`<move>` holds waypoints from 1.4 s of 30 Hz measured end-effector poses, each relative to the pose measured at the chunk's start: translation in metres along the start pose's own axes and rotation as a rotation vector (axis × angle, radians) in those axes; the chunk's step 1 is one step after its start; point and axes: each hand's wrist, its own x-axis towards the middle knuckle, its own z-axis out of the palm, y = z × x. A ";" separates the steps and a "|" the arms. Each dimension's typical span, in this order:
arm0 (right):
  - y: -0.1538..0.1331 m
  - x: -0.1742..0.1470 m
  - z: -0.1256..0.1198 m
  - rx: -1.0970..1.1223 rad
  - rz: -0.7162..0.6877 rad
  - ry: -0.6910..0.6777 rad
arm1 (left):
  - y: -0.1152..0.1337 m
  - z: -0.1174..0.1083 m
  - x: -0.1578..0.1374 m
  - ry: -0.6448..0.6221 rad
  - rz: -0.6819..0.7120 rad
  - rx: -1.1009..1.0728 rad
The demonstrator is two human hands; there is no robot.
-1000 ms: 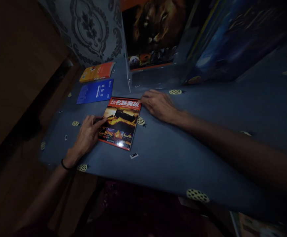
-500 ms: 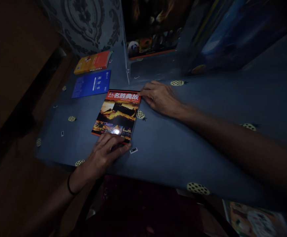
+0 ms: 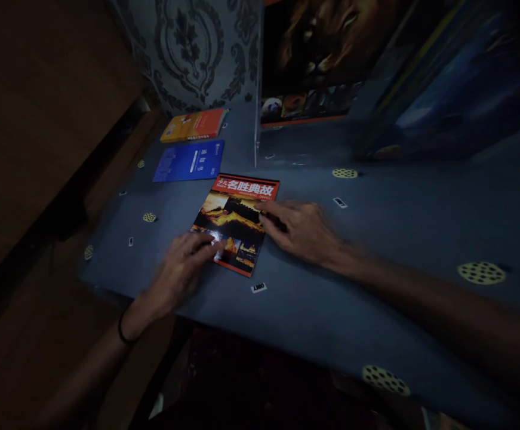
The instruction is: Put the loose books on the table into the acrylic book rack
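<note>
As the glossy, rectangular red-and-black paperback [image 3: 226,227] lies on the blue patterned table [image 3: 317,310], the left hand [image 3: 183,261] at its eight o'clock and right hand [image 3: 303,229] at three touch it, fingers apart, presumably for steadying.

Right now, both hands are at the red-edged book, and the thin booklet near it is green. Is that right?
Not quite: the head view shows that the thin booklet is blue. The left hand and right hand are indeed both at the red-edged book.
</note>
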 end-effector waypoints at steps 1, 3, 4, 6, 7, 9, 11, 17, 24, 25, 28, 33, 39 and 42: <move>-0.003 0.000 0.001 0.041 -0.001 0.001 | -0.006 -0.003 -0.002 0.033 -0.060 0.013; -0.005 0.001 0.002 0.113 0.000 0.000 | -0.014 -0.009 -0.006 0.052 -0.148 0.011; -0.004 0.002 0.003 0.145 -0.003 -0.006 | -0.016 -0.012 -0.008 0.051 -0.170 -0.002; -0.001 0.004 0.005 0.191 -0.009 -0.023 | -0.014 -0.016 -0.011 0.055 -0.193 -0.043; 0.001 0.005 0.005 0.206 -0.010 -0.030 | -0.012 -0.019 -0.013 0.053 -0.206 -0.075; 0.005 0.006 0.007 0.228 -0.002 -0.035 | -0.008 -0.022 -0.013 0.029 -0.244 -0.169; 0.008 0.006 0.009 0.247 0.013 -0.037 | -0.007 -0.025 -0.013 0.013 -0.276 -0.250; 0.011 0.003 0.011 0.254 -0.006 -0.060 | -0.017 -0.023 -0.022 0.025 -0.081 -0.098; 0.011 0.005 0.015 0.206 -0.064 -0.103 | -0.013 -0.017 -0.035 0.056 0.000 0.003; 0.011 0.005 0.015 0.201 -0.067 -0.112 | -0.013 -0.017 -0.033 0.054 -0.012 -0.003; 0.009 0.005 0.016 0.180 -0.060 -0.127 | -0.022 -0.016 -0.022 0.025 -0.068 0.011; 0.006 0.025 0.022 0.153 -0.052 -0.158 | -0.070 -0.008 0.011 0.031 -0.211 0.116; -0.010 0.068 0.033 0.146 0.067 -0.164 | -0.111 -0.003 0.045 0.078 -0.462 0.074; -0.019 0.065 0.037 0.133 0.106 -0.100 | -0.108 0.000 0.047 0.168 -0.513 -0.164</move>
